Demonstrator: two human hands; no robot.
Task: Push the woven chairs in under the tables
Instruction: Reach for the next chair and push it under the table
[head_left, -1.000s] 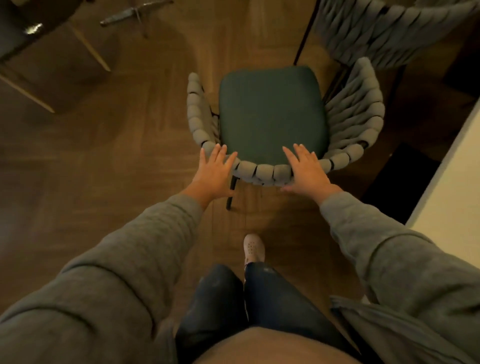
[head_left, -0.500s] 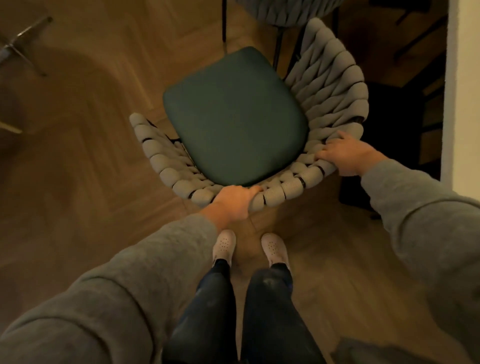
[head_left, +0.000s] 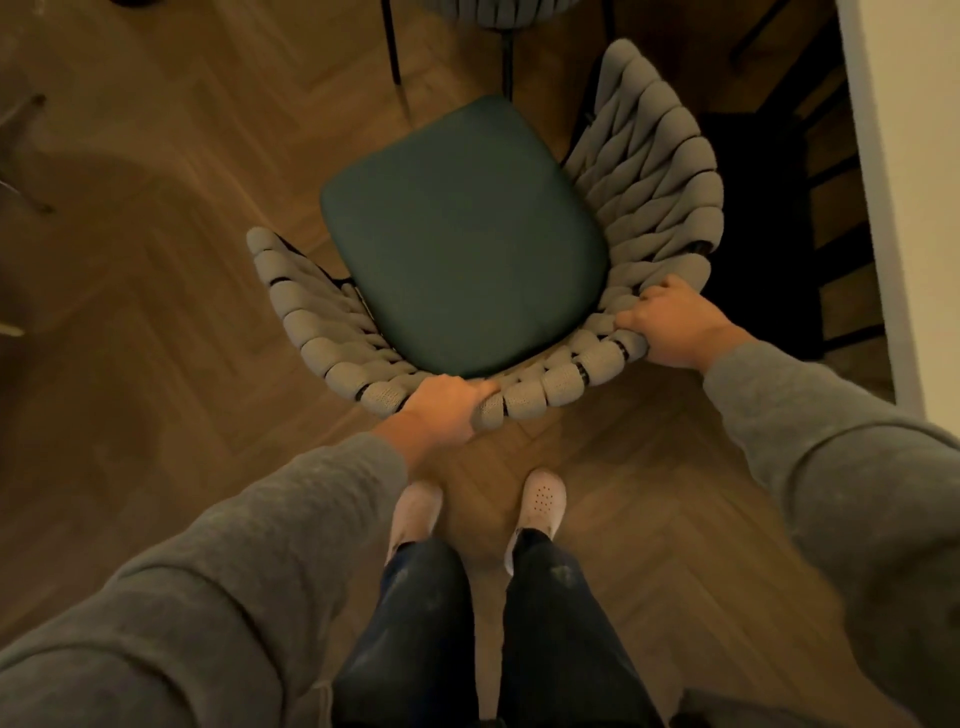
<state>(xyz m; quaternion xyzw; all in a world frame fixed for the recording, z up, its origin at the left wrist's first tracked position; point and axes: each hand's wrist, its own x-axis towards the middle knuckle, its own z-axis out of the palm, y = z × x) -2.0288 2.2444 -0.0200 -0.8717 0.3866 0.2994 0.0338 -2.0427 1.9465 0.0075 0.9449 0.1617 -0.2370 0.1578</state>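
Note:
A woven chair (head_left: 660, 171) with a thick grey rope back and a dark green seat cushion (head_left: 462, 234) stands right in front of me on the wooden floor, turned at an angle. My left hand (head_left: 441, 410) grips the woven back rim at its nearest point. My right hand (head_left: 670, 327) grips the same rim further right, where the back curves up. Both sets of fingers are curled over the rope. No table top shows above the seat.
A second woven chair (head_left: 504, 10) with thin black legs stands just beyond, at the top edge. A white wall or panel (head_left: 904, 182) runs down the right side, beside a dark gap. Metal legs (head_left: 21, 156) show at far left. My feet (head_left: 540, 504) stand behind the chair.
My hands went from lying flat on the chair's back to gripping its rim. The chair has swung round at an angle and sits closer to me, and my feet have come together.

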